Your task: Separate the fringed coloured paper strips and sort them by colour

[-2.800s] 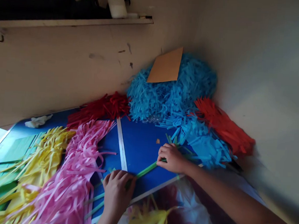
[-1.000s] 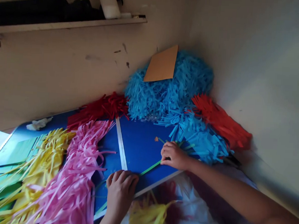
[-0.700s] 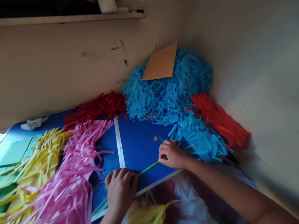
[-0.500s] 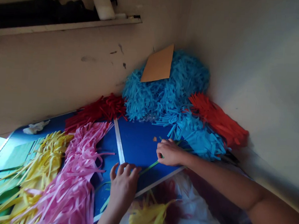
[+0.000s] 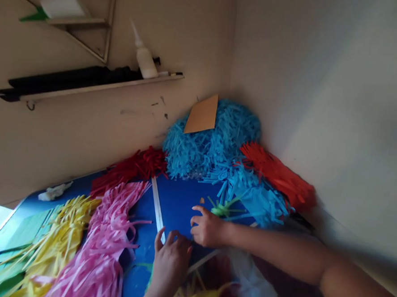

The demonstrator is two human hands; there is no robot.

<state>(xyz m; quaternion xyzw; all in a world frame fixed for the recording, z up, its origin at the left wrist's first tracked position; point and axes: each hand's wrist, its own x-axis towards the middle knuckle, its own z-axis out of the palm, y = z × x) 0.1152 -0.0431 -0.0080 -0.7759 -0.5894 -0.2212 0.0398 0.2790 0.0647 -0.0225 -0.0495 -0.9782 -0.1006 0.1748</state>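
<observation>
My left hand [image 5: 173,259] is low over the blue table [image 5: 178,196], its fingers bent and fingertips close to my right hand. What its fingers hold, if anything, is hidden; a blurred bit of green [image 5: 149,268] shows beside the wrist. My right hand [image 5: 209,227] has its index finger stretched out and the others loosely bent, with nothing visible in them. Just behind it lies a light green bundle of fringed strips [image 5: 222,210], apart from its fingertips. Right of that is a flat blue fringed bundle [image 5: 260,201].
Pink [image 5: 100,245], yellow [image 5: 61,243] and dark red fringes [image 5: 133,167] lie at left. A large blue fringed heap [image 5: 233,128] bears a brown card [image 5: 202,115] in the corner. Orange-red fringe [image 5: 280,178] is at right. A bottle [image 5: 146,61] stands on the wall shelf [image 5: 115,86].
My right hand has let go of the green strip stretched between both hands and moved left, toward my left hand. The green bundle now shows on the table. The view has tilted up.
</observation>
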